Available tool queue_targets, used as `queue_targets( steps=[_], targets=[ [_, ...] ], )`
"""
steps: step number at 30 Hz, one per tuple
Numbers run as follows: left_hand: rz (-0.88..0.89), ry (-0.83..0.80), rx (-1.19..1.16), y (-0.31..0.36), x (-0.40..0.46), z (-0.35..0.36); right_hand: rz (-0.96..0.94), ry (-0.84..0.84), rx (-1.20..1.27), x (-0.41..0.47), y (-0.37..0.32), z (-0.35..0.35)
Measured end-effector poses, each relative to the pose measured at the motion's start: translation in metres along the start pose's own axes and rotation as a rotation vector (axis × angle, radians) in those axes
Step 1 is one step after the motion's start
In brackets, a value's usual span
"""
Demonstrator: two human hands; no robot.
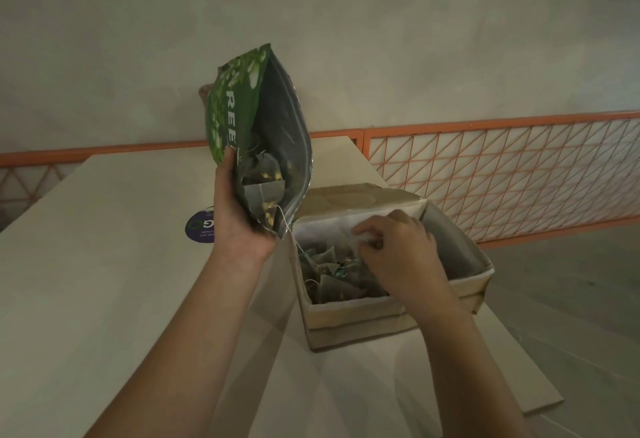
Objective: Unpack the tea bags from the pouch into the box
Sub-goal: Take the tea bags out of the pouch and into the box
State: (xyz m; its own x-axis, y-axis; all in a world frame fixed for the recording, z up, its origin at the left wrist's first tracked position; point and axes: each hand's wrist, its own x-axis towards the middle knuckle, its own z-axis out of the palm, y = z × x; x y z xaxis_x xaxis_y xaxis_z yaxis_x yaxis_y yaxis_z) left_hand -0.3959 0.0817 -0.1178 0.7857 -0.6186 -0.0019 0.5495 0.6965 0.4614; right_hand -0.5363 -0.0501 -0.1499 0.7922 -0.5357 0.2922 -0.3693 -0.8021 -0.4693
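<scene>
Left to right: round dark label (200,228) lies flat on the table (104,299), left of the box and partly hidden by the left hand. Left hand (239,216) holds the pouch (242,108) up off the table, fingers and thumb curled round its lower edge, mouth open toward the camera. Several tea bags (265,191) sit low in the mouth, one string hanging out toward the box. The pouch looks like soft laminated film: light, floppy, probably slick, so grip near the mouth seam and tip it rather than squeeze. Box (381,309) sits at the table's right edge, flap open at the back, a pile of tea bags already in its left part. Right hand (401,257) is inside the box, fingers curled together over the pile; can't tell if it's pinching a bag or just pressing them down. Bags look like mesh pyramids: near weightless, crushable, strings prone to tangle. Lift by the body or tag; don't yank strings.
</scene>
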Motion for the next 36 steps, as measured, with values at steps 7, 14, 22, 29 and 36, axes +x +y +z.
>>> queue_targets(
  steps=[7,14,22,29,36],
  targets=[
    [0.0,-0.027,0.033,-0.001,-0.001,0.004,-0.272,-0.088,0.164,-0.007,-0.043,0.016],
    [0.036,-0.018,0.052,0.008,-0.003,0.001,-0.167,-0.073,0.716,-0.005,-0.037,-0.014],
    [0.021,-0.049,0.028,0.003,-0.004,0.001,-0.008,0.152,1.148,0.006,-0.022,-0.052],
    [0.006,-0.045,0.035,-0.006,0.001,-0.007,0.09,0.118,1.049,0.007,0.019,-0.059],
    [-0.009,-0.011,0.002,-0.012,0.002,-0.003,0.011,-0.107,0.391,0.005,0.046,-0.042]
  ],
)
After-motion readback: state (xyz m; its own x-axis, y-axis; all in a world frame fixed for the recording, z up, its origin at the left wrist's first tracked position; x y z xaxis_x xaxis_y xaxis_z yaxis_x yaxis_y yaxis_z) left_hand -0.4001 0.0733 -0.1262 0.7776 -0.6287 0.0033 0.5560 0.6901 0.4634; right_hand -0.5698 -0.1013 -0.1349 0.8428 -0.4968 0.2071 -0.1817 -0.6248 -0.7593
